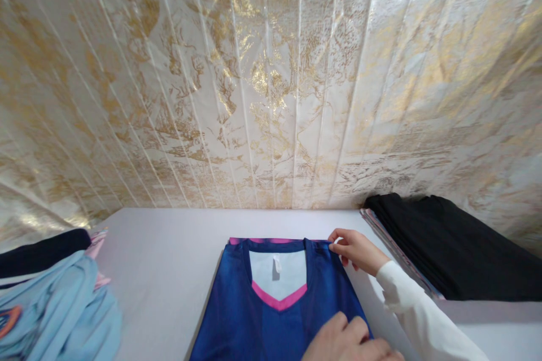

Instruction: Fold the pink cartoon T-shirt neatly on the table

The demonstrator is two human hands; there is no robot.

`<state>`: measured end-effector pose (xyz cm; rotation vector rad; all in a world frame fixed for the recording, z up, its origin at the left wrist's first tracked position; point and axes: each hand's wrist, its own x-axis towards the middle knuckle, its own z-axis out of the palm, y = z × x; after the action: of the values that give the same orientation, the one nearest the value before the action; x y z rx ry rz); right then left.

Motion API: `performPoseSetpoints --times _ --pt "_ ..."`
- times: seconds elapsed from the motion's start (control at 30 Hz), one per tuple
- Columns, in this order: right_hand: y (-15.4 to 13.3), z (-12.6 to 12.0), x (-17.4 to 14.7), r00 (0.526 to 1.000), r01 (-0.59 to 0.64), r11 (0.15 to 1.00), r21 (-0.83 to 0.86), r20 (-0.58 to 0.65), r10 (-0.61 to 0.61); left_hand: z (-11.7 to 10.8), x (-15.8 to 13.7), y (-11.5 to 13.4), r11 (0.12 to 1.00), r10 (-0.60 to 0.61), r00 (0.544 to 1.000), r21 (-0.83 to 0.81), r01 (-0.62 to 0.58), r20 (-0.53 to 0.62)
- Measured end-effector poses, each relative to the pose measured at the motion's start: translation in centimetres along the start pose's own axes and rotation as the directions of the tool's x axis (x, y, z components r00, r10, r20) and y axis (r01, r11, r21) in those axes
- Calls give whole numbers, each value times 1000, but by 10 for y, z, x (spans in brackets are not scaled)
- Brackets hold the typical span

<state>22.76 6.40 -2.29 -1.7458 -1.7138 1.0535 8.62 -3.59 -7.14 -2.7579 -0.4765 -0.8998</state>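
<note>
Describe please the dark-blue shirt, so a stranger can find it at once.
On the white table, look between the light-blue cloth at left and the black folded clothes at right. There lies the dark-blue shirt; unlike its neighbours, it shows a pink-edged V-neck.

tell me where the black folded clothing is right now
In the head view, the black folded clothing lies at the right on the white table, right of the blue shirt and right hand, near the gold-patterned sheeting.

Clothing workspace, home or shop unclear, white table [161, 271], blue jersey [262, 330], folded garments [457, 248], gold-patterned backdrop [271, 84]
</note>
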Motion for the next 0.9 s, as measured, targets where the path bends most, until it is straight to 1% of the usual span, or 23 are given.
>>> performPoseSetpoints --times 0.03,0.1,0.2,0.27,0.4,0.6,0.67,0.77,0.83,0.9 --pt "2 0 1 1000 2 1000 19 -6 -1 -10 7 -8 999 44 997 -20 -43 57" --pt "6 -1 3 1000 0 999 53 -7 0 -23 16 -23 996 77 986 -47 -71 146" --pt "11 -4 6 1000 -4 995 102 9 3 -30 20 -36 994 102 973 -44 -95 205" --pt "13 -5 8 1000 -4 990 138 24 0 -30 18 -39 994 108 971 -39 -101 213" --pt "14 -3 10 999 14 977 212 48 -25 -27 14 -40 994 95 977 -76 -82 190" --pt "13 -1 9 993 99 954 282 40 -115 -21 11 -37 999 39 984 -33 -33 175" --pt "15 0 9 992 106 955 278 40 -122 -20 10 -37 999 18 981 -39 -11 194" --pt "20 2 12 993 102 964 244 31 -113 -22 10 -38 997 7 963 -82 16 269" --pt "23 4 13 993 118 972 203 2 -120 -25 10 -39 991 1 952 -125 39 306" --pt "25 5 14 988 153 977 150 -39 -149 -27 11 -40 985 -3 949 -165 58 316"
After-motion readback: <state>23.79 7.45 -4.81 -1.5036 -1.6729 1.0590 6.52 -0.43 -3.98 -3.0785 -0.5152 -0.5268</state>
